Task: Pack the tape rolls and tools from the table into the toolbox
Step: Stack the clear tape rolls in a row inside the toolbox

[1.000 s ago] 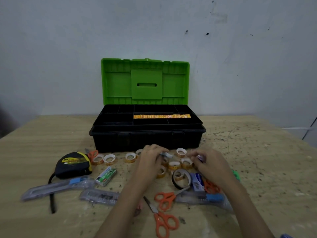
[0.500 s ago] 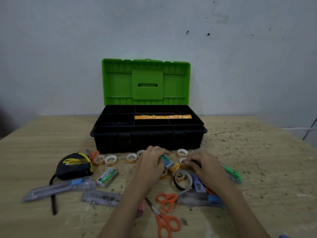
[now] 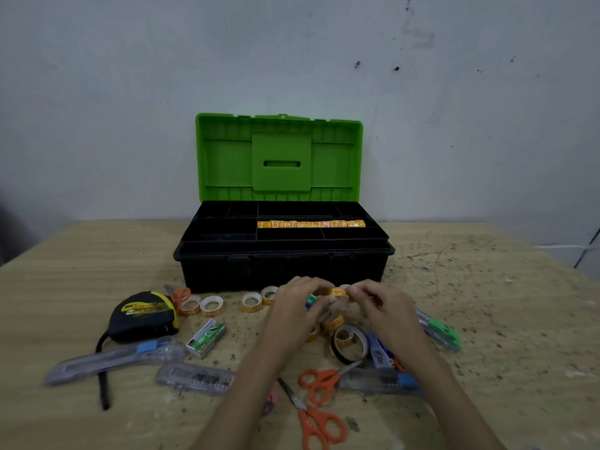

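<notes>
Both hands, left (image 3: 293, 311) and right (image 3: 384, 308), pinch one small tape roll (image 3: 338, 292) between them, just in front of the open toolbox (image 3: 282, 254). More rolls (image 3: 211, 305) lie before the toolbox's left half, beside a tape measure (image 3: 143, 315); scissors (image 3: 319, 384) lie nearer the person.

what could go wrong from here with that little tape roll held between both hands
1. The small tape roll is pinched only by fingertips of the left hand and right hand; it might slip and roll among the clutter.
2. The row of tape rolls seems to fill its toolbox compartment, so this one may not fit there.
3. Open orange scissors lie under the forearms; a wrist could catch the blades.
</notes>
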